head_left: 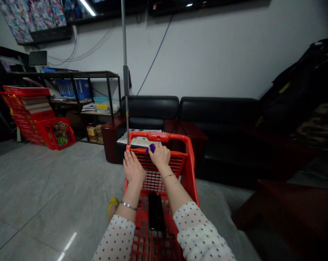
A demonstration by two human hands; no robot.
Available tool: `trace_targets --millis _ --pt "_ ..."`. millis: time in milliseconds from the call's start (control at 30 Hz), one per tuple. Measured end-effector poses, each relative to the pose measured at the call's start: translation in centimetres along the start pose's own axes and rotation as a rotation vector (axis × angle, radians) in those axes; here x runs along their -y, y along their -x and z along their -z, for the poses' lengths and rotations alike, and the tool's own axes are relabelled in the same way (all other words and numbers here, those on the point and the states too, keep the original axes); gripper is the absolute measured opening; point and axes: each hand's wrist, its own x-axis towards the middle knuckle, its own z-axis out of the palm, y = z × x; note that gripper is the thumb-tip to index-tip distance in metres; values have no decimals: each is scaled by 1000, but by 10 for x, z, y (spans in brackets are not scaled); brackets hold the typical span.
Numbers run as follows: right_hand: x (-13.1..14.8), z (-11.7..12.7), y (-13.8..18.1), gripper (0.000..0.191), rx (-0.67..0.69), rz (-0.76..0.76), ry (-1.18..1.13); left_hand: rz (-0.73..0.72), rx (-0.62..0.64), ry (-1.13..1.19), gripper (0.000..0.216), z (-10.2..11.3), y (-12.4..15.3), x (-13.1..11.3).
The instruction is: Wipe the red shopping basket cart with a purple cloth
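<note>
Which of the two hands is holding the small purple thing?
The right hand: it curls around the small purple object, while the left hand lies flat and empty on the mesh of the red plastic trolley.

A shop's back office or lounge — a black leather sofa (191, 112), a metal shelf (79, 94) of files and papers, a red cardboard display stand (36, 116), wall screens (33, 18) — all on grey tile floor (44, 188).

My left hand (133, 168) lies flat, palm down, fingers stretched forward just left of the frame's centre, while my right hand (160, 155), slightly higher beside it, curls its fingers closed, both forearms reaching up from the bottom edge.
</note>
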Motion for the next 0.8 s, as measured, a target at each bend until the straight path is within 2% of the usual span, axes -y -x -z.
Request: trace_targets --millis 67,133,200,267,333,367,433,533,600,633,700,800 --pt "6 1 0 39 70 140 -53 1 5 -1 75 0 -1 1" --pt "-9 5 0 37 91 138 -60 -5 3 5 75 -1 -1 3" --pt "-35 11 0 35 51 17 -30 -10 1 13 75 0 0 5" --pt "-56 15 0 35 -17 -167 2 -18 -2 13 74 0 1 5" --pt "-59 15 0 37 -77 -327 20 -26 -7 8 74 1 2 4" --pt "-52 13 1 38 -97 -358 25 -28 -10 5 74 2 2 3" --pt "-28 6 2 39 -95 -277 16 -26 -16 3 75 1 3 2" --pt "9 -5 4 40 -9 53 -56 -13 -25 2 73 -1 2 2" --pt "15 -6 4 39 45 189 -95 -7 -27 0 73 -2 1 3" --pt "10 -4 4 38 57 204 -97 -6 -24 0 73 -2 1 3" --pt "-11 2 3 34 49 133 -69 -8 -11 2 74 -2 1 5" --pt "-45 12 1 32 -18 -124 1 -19 -8 5 74 -1 2 6"
